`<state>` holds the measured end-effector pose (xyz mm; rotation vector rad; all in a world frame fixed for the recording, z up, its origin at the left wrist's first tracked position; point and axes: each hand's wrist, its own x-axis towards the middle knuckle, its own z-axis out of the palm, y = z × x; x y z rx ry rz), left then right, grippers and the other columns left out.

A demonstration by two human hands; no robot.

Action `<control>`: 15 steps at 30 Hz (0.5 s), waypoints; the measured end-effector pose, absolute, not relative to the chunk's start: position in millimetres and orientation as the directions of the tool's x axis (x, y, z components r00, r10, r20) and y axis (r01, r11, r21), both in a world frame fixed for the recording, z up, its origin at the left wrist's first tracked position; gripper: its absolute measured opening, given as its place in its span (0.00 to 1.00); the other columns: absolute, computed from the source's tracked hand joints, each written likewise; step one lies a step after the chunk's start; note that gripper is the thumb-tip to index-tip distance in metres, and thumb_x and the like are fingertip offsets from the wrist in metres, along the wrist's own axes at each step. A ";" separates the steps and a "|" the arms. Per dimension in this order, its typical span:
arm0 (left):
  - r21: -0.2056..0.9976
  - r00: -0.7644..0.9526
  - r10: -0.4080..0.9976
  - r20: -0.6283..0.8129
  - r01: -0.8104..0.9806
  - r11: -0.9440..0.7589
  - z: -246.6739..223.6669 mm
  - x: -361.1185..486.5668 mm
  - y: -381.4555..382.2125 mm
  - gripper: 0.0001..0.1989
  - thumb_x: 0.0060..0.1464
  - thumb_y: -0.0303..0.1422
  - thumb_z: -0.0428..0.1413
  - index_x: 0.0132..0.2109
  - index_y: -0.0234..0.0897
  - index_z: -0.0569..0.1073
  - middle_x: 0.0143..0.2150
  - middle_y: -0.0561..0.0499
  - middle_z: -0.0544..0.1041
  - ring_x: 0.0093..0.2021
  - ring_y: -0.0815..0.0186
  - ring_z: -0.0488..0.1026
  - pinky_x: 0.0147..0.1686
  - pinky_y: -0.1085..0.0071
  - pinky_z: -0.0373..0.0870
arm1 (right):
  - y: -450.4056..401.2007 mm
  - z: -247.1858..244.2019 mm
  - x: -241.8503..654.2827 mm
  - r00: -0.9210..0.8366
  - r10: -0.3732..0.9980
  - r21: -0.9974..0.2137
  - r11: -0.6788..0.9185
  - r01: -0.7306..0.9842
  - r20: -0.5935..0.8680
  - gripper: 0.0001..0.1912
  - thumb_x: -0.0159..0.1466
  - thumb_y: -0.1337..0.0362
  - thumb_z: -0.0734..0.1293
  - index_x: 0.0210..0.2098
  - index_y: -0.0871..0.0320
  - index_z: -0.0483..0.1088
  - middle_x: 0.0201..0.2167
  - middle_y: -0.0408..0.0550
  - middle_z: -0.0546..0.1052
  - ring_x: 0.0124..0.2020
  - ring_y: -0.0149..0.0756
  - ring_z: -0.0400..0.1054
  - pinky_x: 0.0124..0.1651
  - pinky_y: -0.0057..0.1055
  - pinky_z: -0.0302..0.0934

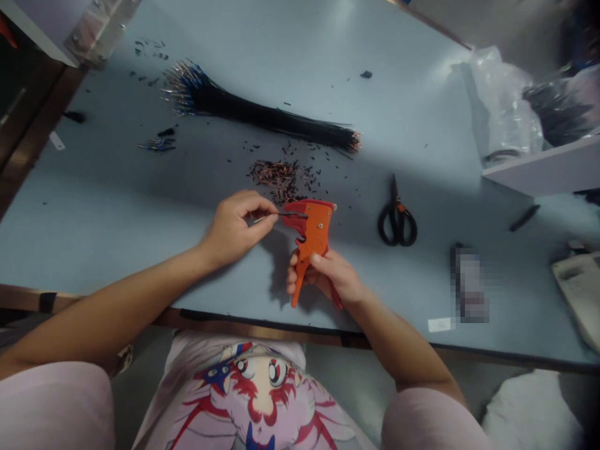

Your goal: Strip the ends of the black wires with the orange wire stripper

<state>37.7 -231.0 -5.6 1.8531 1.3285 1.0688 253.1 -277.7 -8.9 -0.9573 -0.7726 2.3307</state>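
- left hand pinching a thin black wire between thumb and fingers, its end reaching into the stripper's jaws;
- right hand clenched around an orange-and-red plastic wire stripper, held over the pale blue table;
- small heap of copper-ended wire scraps just beyond the stripper;
- black-handled steel scissors to the right;
- long bundle of black wires farthest, lying across the table
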 end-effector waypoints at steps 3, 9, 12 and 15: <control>0.826 0.174 0.946 0.273 0.463 -0.323 -4.7 37.4 -231.2 0.03 0.52 0.29 0.57 0.31 0.36 0.75 0.27 0.53 0.73 0.29 0.70 0.68 0.32 0.72 0.64 | -278.9 -8.2 252.9 -0.618 0.630 -0.660 -0.716 -0.227 -0.471 0.20 0.61 0.51 0.68 0.39 0.64 0.68 0.28 0.49 0.75 0.28 0.40 0.74 0.29 0.38 0.70; 0.817 0.178 0.940 0.290 0.465 -0.340 -3.1 37.2 -231.9 0.04 0.52 0.28 0.56 0.31 0.35 0.75 0.26 0.54 0.73 0.29 0.71 0.68 0.32 0.73 0.64 | -279.3 -7.3 253.0 -0.616 0.627 -0.660 -0.718 -0.221 -0.476 0.19 0.61 0.52 0.68 0.37 0.64 0.68 0.26 0.49 0.75 0.25 0.38 0.73 0.27 0.37 0.69; 0.805 0.187 0.935 0.302 0.476 -0.355 -2.6 37.1 -232.3 0.04 0.53 0.28 0.56 0.31 0.36 0.75 0.26 0.54 0.73 0.29 0.71 0.67 0.33 0.72 0.64 | -279.2 -6.9 252.9 -0.612 0.630 -0.665 -0.714 -0.217 -0.477 0.19 0.61 0.51 0.67 0.37 0.64 0.68 0.26 0.49 0.75 0.25 0.39 0.73 0.26 0.36 0.69; 0.791 0.196 0.931 0.308 0.491 -0.365 -2.5 37.2 -232.5 0.04 0.53 0.29 0.55 0.31 0.36 0.75 0.27 0.53 0.73 0.29 0.70 0.67 0.33 0.71 0.64 | -279.4 -7.2 252.7 -0.614 0.629 -0.666 -0.714 -0.214 -0.477 0.20 0.61 0.51 0.68 0.37 0.64 0.68 0.26 0.49 0.75 0.25 0.39 0.73 0.26 0.36 0.70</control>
